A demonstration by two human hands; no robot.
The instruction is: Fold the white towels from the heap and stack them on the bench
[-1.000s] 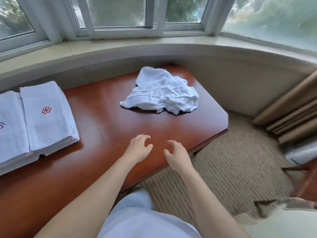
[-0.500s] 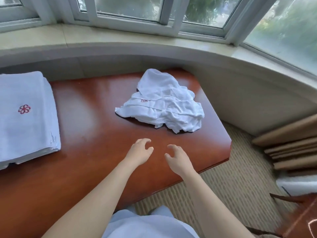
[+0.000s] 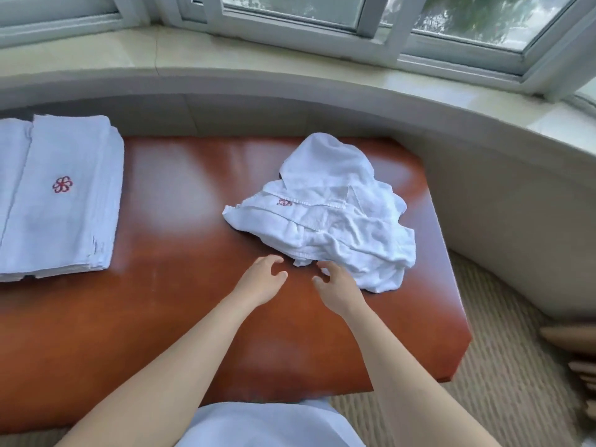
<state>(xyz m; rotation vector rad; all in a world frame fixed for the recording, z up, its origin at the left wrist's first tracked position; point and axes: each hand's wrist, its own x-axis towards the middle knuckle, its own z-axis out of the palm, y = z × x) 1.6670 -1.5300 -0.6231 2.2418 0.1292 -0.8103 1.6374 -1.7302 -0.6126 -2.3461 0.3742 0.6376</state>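
Note:
A crumpled heap of white towels point(image 3: 332, 214) lies on the right half of the red-brown bench point(image 3: 180, 304). A small red mark shows on one of its folds. At the bench's far left sits a stack of folded white towels point(image 3: 64, 201) with a red flower emblem on top. My left hand point(image 3: 263, 279) hovers just short of the heap's near edge, fingers loosely curled and holding nothing. My right hand point(image 3: 335, 285) is beside it, its fingertips at the heap's near corner, gripping nothing that I can see.
A pale curved window sill point(image 3: 290, 72) and wall run behind the bench. Striped carpet point(image 3: 503, 366) lies to the right and in front. Beige curtain folds point(image 3: 574, 356) hang at the right edge. White clothing on my lap point(image 3: 267, 424) shows at the bottom.
Both hands have moved forward over the bench toward the heap, and now reach its near edge. The view has shifted closer and lower; the heap and stack lie as before.

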